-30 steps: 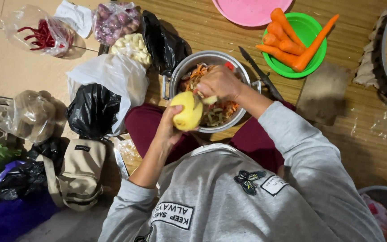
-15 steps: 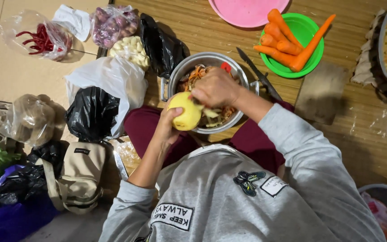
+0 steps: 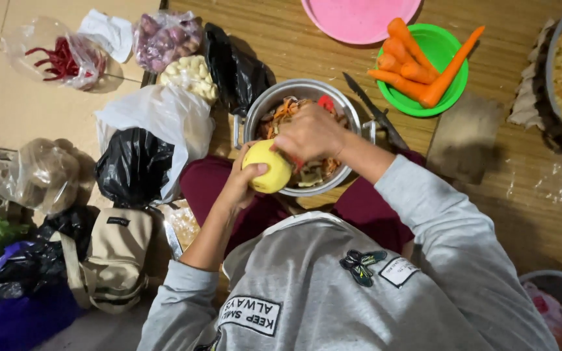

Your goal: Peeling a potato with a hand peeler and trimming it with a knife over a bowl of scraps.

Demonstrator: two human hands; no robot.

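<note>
The left hand (image 3: 240,185) cups a peeled, pale yellow potato (image 3: 267,166) from below and from the side, thumb laid across its face — the grip is closed firmly round it. The potato hangs over the near rim of a metal pot (image 3: 352,117) that sits on the woven mat (image 3: 294,39), just beyond the person's knees in dark red trousers (image 3: 203,185). The right hand (image 3: 310,133) is bunched above the pot with its fingers curled tight, pressed against the far side of the potato; a sliver of red shows under the knuckles, but what this grip holds cannot be made out. Inside the pot lies a heap of orange and brownish vegetable peelings (image 3: 284,110). A dark-bladed knife (image 3: 375,110) lies on the mat just right of the pot, its tip pointing away. Beyond it stands a green bowl (image 3: 447,42) holding several peeled carrots (image 3: 417,68), one of them jutting over the rim, and a pink plate (image 3: 359,16) lies past that at the top edge. To the left, well apart from the hands, are bags — a clear one of red chillies (image 3: 60,58), one of purple shallots (image 3: 164,39), one of garlic cloves (image 3: 193,75), a white plastic bag (image 3: 157,120) and a black plastic bag (image 3: 131,166). A beige pouch (image 3: 115,253) lies near the left elbow, and the grey sweatshirt (image 3: 333,286) fills the foreground.
</note>
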